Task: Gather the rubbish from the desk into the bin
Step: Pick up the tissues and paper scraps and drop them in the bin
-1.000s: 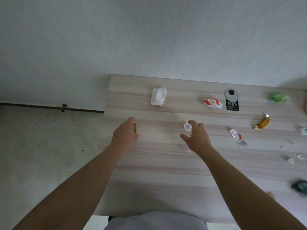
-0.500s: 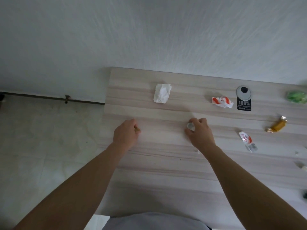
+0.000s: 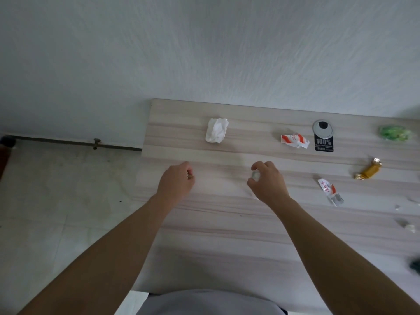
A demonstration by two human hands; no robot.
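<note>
My right hand hovers over the middle of the wooden desk and pinches a small white bottle cap between thumb and fingers. My left hand is curled near the desk's left edge around a small yellowish-brown scrap that only just peeks out. Loose rubbish lies on the desk: a crumpled white tissue, a red-and-white wrapper, a second red-and-white wrapper, a golden candy and a green crumpled wrapper. No bin is in view.
A grey cable grommet with a black "100%" sticker sits at the desk's back. Small white scraps and a dark object lie at the right edge. A white wall rises behind; pale floor tiles lie to the left.
My right hand closed on the white cap, which stood on the desk a second ago, and lifted it slightly. My left hand kept its grip and barely moved. The view shifted left.
</note>
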